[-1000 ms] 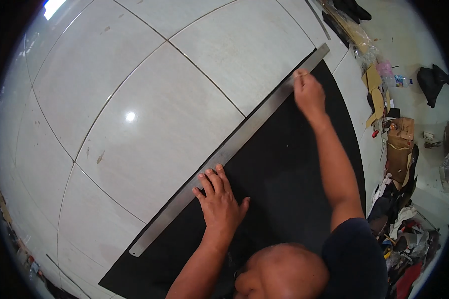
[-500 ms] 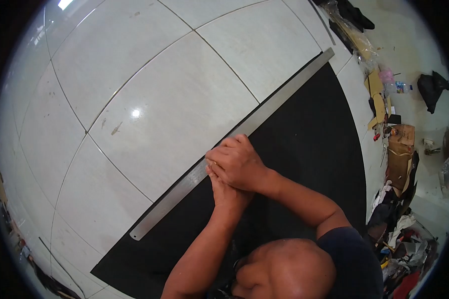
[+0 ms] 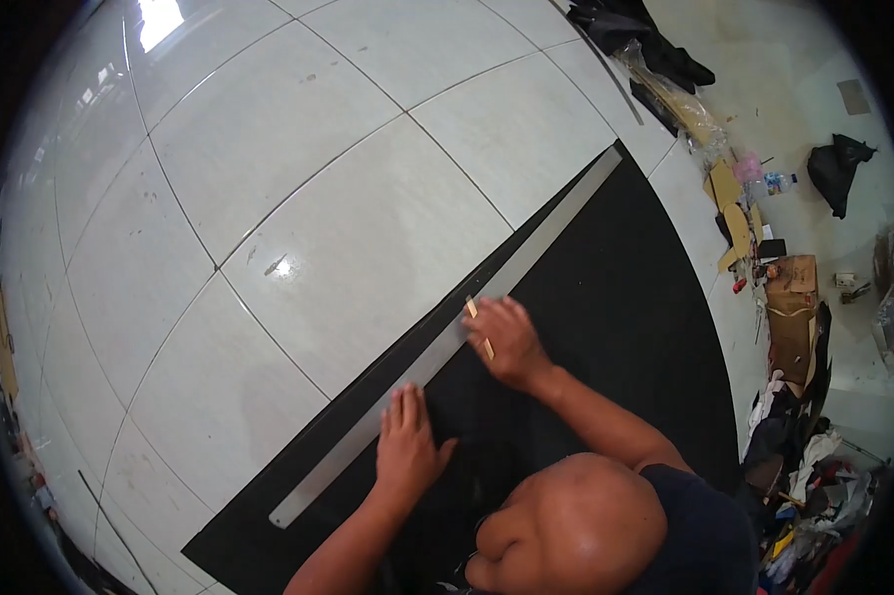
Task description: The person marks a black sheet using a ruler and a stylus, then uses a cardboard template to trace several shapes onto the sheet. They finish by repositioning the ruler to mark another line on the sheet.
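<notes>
A long steel ruler (image 3: 340,463) lies diagonally across a large black sheet (image 3: 625,288), a little inside the sheet's straight edge. My left hand (image 3: 407,448) rests flat on the lower part of the ruler, fingers stretched out and thumb apart. Farther up, my right hand (image 3: 509,342) is at the ruler's middle, closed around a slim pale-yellow tool (image 3: 472,308). Its two ends show on either side of the fingers; the tip's kind I cannot tell. Between the ruler and the straight edge runs a narrow black strip, widest toward the lower left.
White floor tiles (image 3: 338,288) lie beyond the straight edge. Along the right are a cardboard box (image 3: 793,317), a plastic bottle (image 3: 779,183), a black bag (image 3: 838,174) and a heap of scraps (image 3: 814,496). A thin dark strip (image 3: 115,526) lies at lower left.
My hands, together on the ruler before, have come apart, the left down along it. The ruler has shifted inward from the sheet's edge. The yellow tool now shows in my right hand.
</notes>
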The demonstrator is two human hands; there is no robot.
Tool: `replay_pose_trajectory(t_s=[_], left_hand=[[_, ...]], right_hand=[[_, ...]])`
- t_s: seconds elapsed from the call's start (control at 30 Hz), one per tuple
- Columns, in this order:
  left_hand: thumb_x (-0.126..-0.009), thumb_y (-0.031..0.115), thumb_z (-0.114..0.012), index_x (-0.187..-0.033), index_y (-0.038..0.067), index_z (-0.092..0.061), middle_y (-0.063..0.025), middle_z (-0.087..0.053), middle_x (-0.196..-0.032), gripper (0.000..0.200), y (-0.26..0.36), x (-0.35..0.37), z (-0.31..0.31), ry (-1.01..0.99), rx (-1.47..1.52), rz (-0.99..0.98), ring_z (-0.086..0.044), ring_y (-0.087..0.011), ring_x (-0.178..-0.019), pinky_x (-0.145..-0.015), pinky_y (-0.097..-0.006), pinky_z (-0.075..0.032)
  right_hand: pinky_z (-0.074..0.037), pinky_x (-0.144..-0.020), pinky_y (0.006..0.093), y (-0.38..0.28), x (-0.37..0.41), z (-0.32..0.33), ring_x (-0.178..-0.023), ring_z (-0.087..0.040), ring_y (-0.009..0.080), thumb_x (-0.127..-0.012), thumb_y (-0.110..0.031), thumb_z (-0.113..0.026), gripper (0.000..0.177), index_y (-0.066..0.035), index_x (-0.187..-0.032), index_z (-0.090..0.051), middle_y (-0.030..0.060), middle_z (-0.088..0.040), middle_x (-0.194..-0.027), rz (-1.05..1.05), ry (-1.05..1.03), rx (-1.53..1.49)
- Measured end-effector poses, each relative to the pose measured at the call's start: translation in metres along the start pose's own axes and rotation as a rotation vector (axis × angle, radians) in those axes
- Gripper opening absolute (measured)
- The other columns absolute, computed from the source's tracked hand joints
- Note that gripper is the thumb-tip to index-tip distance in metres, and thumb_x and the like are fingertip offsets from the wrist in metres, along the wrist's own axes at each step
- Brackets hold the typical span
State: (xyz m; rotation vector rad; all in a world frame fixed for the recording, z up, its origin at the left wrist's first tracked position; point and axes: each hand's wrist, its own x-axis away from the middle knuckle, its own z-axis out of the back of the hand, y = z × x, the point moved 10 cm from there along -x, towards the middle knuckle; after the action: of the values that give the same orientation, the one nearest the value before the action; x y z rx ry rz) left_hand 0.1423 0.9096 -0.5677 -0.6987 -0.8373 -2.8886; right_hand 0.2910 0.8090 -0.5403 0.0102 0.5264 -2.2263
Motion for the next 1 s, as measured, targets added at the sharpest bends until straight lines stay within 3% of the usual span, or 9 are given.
replay_pose_trajectory(t_s=[0.03,0.17,0.27,0.37,0.47,0.57,0.67,0.87,1.0], left_hand=[[-0.085,0.044,-0.074,-0.148,-0.010,-0.035,-0.0268,-0.032,-0.157,0.092,-0.011,0.020,-0.003,-0.028,-0.008,0.005,-0.031,-0.0412,-0.147,-0.120,-0.0469,-0.029],[-0.083,0.042,-0.076,-0.149,-0.008,-0.037,-0.0264,-0.034,-0.156,0.092,-0.066,0.107,-0.022,-0.135,-0.072,0.062,-0.032,-0.0403,-0.146,-0.118,-0.0473,-0.032],[-0.082,0.043,-0.075,-0.148,-0.007,-0.038,-0.0243,-0.034,-0.156,0.091,-0.112,0.170,-0.029,-0.257,-0.122,0.168,-0.031,-0.0390,-0.147,-0.117,-0.0481,-0.033],[-0.083,0.042,-0.074,-0.142,-0.007,-0.046,-0.0249,-0.043,-0.149,0.082,-0.156,0.220,-0.030,-0.268,-0.145,0.253,-0.044,-0.0389,-0.138,-0.110,-0.0465,-0.042],[-0.084,0.040,-0.072,-0.137,0.000,-0.054,-0.0221,-0.055,-0.138,0.069,-0.199,0.250,-0.023,-0.314,0.055,0.445,-0.058,-0.0392,-0.124,-0.100,-0.0450,-0.051],[-0.083,0.038,-0.072,-0.128,0.005,-0.063,-0.0185,-0.064,-0.124,0.056,-0.238,0.284,-0.023,-0.317,0.019,0.391,-0.065,-0.0375,-0.110,-0.090,-0.0456,-0.055],[-0.080,0.032,-0.076,-0.122,0.006,-0.065,-0.0179,-0.066,-0.117,0.051,-0.259,0.332,0.006,-0.416,-0.066,0.451,-0.065,-0.0375,-0.108,-0.090,-0.0469,-0.054],[-0.078,0.030,-0.079,-0.120,0.007,-0.063,-0.0169,-0.063,-0.117,0.051,-0.283,0.426,0.012,-0.138,-0.004,0.585,-0.063,-0.0373,-0.106,-0.089,-0.0468,-0.052],[-0.077,0.026,-0.082,-0.122,0.005,-0.059,-0.0202,-0.056,-0.120,0.054,-0.265,0.383,-0.009,0.225,0.051,0.523,-0.055,-0.0390,-0.113,-0.095,-0.0458,-0.047]], right_hand=[[-0.038,-0.106,0.0550,-0.014,0.012,-0.015,-0.123,-0.055,0.0345,-0.097,-0.022,-0.060,0.024,-0.008,-0.115,-0.066,0.0148,-0.063,-0.121,0.037,-0.061,-0.046],[-0.040,-0.106,0.0485,-0.091,0.038,-0.047,-0.125,-0.057,0.0296,-0.094,-0.023,-0.067,0.025,-0.011,-0.117,-0.068,0.0110,-0.065,-0.126,0.126,-0.247,-0.227],[-0.042,-0.105,0.0466,-0.129,0.047,-0.054,-0.123,-0.058,0.0282,-0.094,-0.024,-0.068,0.026,-0.012,-0.118,-0.067,0.0107,-0.065,-0.124,0.231,-0.230,-0.423],[-0.042,-0.103,0.0469,-0.132,0.040,-0.054,-0.122,-0.058,0.0309,-0.095,-0.022,-0.067,0.024,-0.010,-0.116,-0.064,0.0135,-0.063,-0.125,0.259,-0.213,-0.413],[-0.042,-0.103,0.0477,-0.129,0.034,-0.052,-0.124,-0.056,0.0327,-0.095,-0.021,-0.066,0.023,-0.009,-0.114,-0.062,0.0151,-0.060,-0.128,0.283,-0.189,-0.365],[-0.042,-0.101,0.0469,-0.132,0.033,-0.050,-0.122,-0.056,0.0321,-0.095,-0.025,-0.066,0.022,-0.009,-0.109,-0.061,0.0145,-0.060,-0.125,0.342,-0.179,-0.303],[-0.043,-0.096,0.0453,-0.138,0.031,-0.054,-0.113,-0.057,0.0310,-0.092,-0.031,-0.069,0.026,-0.009,-0.104,-0.060,0.0128,-0.059,-0.115,0.366,-0.226,-0.278],[-0.044,-0.088,0.0434,-0.150,0.034,-0.067,-0.098,-0.057,0.0291,-0.080,-0.040,-0.078,0.040,-0.010,-0.098,-0.059,0.0098,-0.054,-0.100,0.444,-0.329,-0.209],[-0.045,-0.085,0.0428,-0.152,0.028,-0.071,-0.095,-0.057,0.0300,-0.077,-0.037,-0.080,0.041,-0.009,-0.097,-0.059,0.0099,-0.056,-0.101,0.476,-0.393,-0.145]])
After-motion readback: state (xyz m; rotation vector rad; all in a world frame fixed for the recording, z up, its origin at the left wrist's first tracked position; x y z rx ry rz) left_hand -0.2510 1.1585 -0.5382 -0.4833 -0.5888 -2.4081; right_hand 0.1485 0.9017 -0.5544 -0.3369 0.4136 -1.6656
